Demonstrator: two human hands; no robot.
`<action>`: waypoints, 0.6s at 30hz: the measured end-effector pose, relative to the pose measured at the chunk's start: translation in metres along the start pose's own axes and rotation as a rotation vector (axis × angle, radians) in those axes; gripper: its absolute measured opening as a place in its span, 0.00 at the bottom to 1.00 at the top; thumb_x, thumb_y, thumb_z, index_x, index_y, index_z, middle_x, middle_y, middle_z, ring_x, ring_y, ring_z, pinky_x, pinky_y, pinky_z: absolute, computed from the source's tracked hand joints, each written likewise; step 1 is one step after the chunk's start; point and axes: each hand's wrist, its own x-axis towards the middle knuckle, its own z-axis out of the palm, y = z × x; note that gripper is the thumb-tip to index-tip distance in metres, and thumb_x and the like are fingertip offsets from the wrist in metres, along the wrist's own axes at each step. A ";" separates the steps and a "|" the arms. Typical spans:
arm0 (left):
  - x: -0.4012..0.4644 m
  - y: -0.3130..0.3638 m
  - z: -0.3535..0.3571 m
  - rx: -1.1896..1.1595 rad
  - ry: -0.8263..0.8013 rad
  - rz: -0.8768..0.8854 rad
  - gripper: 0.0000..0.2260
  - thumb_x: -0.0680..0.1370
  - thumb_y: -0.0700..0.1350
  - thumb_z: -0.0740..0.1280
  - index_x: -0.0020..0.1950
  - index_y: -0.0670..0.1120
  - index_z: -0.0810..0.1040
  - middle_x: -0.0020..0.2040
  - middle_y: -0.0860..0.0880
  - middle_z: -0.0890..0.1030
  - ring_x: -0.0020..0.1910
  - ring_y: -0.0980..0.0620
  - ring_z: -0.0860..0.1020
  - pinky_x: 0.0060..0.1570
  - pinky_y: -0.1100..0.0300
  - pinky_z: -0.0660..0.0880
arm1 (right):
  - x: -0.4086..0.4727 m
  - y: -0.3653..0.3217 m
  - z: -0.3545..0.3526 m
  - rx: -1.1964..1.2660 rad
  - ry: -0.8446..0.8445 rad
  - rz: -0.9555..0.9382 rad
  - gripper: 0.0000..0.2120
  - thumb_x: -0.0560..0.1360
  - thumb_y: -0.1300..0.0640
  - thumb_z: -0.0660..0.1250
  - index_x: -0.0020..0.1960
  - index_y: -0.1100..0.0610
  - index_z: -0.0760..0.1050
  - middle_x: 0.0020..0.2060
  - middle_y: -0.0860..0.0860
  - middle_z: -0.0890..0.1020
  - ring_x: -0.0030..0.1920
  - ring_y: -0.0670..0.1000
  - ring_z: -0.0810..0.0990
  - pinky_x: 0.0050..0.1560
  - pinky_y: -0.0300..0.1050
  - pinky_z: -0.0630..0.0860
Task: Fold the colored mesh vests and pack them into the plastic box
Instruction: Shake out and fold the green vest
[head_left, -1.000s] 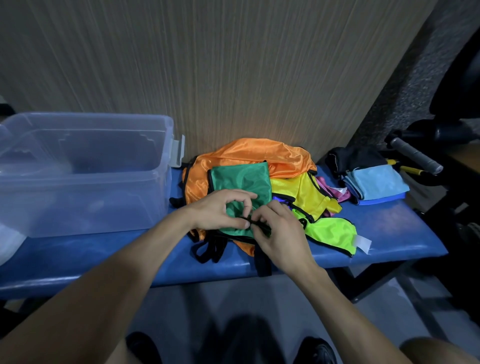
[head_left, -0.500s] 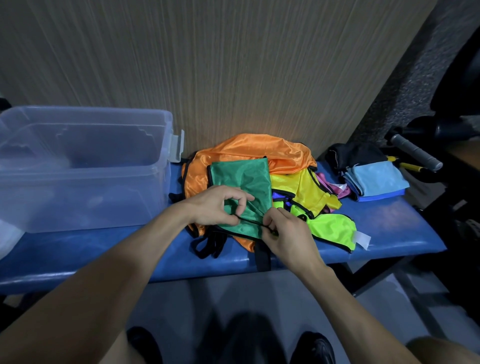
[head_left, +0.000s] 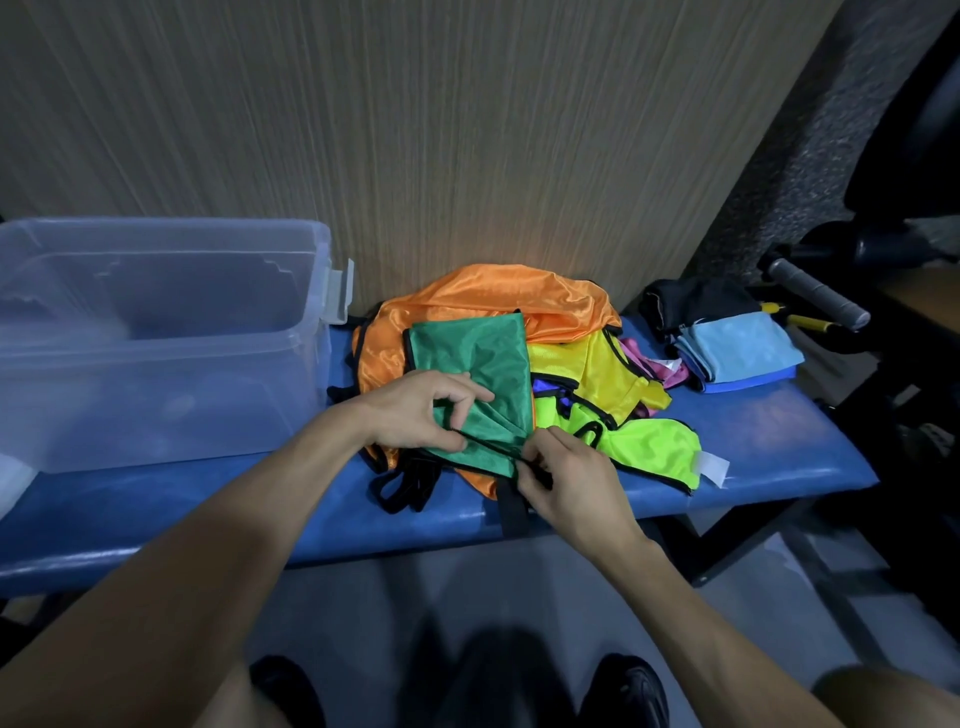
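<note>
A green mesh vest (head_left: 475, 358) lies on top of a pile with an orange vest (head_left: 498, 301), a yellow vest (head_left: 597, 369) and a neon green vest (head_left: 654, 447). My left hand (head_left: 415, 410) pinches the green vest's near black-trimmed edge. My right hand (head_left: 566, 480) pinches the same trim further right, so the edge is stretched between both hands. The clear plastic box (head_left: 156, 338) stands to the left on the blue bench (head_left: 769, 447), with no vest visible inside it.
Folded light blue cloths (head_left: 737, 348) and a black cloth (head_left: 696, 301) lie at the bench's right end, with pink fabric (head_left: 649, 358) beside them. Black straps (head_left: 405, 486) hang over the bench front. A wood-look wall rises behind. Grey-handled equipment (head_left: 815, 291) stands at right.
Both hands have drawn slightly apart along the green vest's black trim, pulling it taut. The view has shifted a little.
</note>
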 end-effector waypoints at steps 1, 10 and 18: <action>0.000 -0.001 0.000 0.011 -0.005 0.003 0.17 0.73 0.40 0.77 0.34 0.52 0.71 0.73 0.61 0.73 0.79 0.62 0.57 0.80 0.47 0.52 | -0.001 -0.001 0.000 0.014 0.006 -0.007 0.07 0.74 0.59 0.71 0.43 0.55 0.72 0.37 0.48 0.75 0.33 0.52 0.74 0.29 0.51 0.74; -0.001 0.002 0.004 0.138 -0.084 0.029 0.18 0.68 0.59 0.80 0.38 0.53 0.73 0.77 0.63 0.66 0.81 0.60 0.48 0.78 0.49 0.43 | 0.002 -0.004 -0.001 0.236 0.098 0.170 0.08 0.81 0.58 0.67 0.47 0.52 0.67 0.31 0.44 0.73 0.30 0.49 0.73 0.32 0.49 0.70; 0.001 -0.002 0.035 0.395 0.076 0.129 0.18 0.78 0.62 0.67 0.40 0.51 0.69 0.76 0.56 0.64 0.82 0.50 0.49 0.79 0.36 0.45 | 0.004 -0.008 0.002 0.538 0.169 0.378 0.06 0.78 0.60 0.71 0.46 0.52 0.75 0.38 0.45 0.82 0.43 0.46 0.82 0.45 0.44 0.79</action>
